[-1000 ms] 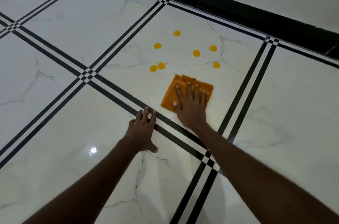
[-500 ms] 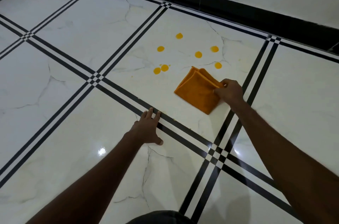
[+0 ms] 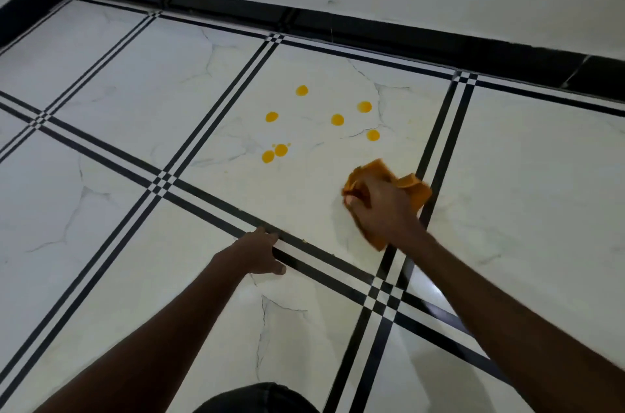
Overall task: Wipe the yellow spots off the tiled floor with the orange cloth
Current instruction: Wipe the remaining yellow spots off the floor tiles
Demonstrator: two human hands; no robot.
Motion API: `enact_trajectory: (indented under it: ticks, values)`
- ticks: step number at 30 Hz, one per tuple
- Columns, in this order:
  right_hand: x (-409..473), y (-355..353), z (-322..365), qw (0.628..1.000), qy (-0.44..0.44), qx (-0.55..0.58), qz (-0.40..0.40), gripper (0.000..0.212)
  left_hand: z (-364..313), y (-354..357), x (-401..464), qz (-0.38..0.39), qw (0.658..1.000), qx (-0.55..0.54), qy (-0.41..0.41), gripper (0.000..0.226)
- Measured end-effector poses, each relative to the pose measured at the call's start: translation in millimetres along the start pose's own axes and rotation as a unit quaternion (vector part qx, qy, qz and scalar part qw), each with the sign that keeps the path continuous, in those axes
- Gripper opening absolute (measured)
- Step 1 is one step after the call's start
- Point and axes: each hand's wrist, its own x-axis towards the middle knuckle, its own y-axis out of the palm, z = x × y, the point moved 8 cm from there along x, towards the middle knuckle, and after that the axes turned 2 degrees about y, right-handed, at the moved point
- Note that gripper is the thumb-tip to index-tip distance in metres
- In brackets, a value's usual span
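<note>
A person kneeling on a tiled floor point(image 3: 111, 101) grips a bunched orange cloth point(image 3: 414, 191) in the right hand point(image 3: 382, 209), fingers closed round it, near the corner of the tile that carries the yellow spots point(image 3: 280, 150). The left hand point(image 3: 257, 253) lies flat and open on the floor, holding nothing, across a black border stripe point(image 3: 209, 199). Seven larger spots remain, seemingly untouched, though motion blur hides whether the cloth touches the tile. Judging by this, the wiping of the spots is all still to do.
</note>
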Motion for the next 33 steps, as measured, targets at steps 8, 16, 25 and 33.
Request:
enact_trajectory:
  ticks: [8,16,25,33]
  values:
    - [2,60,-73,0.963,-0.047,-0.26,0.041,0.071,13,-27,11,-0.084,0.996,-0.023,0.024,0.084]
    - [30,60,-69,0.967,0.096,-0.235,-0.025,0.076,1,-34,48,-0.149,0.985,0.077,0.047,0.113]
    - [64,51,-82,0.968,0.035,-0.246,-0.041,0.072,6,-38,66,-0.18,0.978,0.1,0.043,0.125]
    - [-18,61,-84,0.966,0.075,-0.247,-0.022,0.076,-2,-49,79,-0.169,0.976,0.1,0.093,0.132]
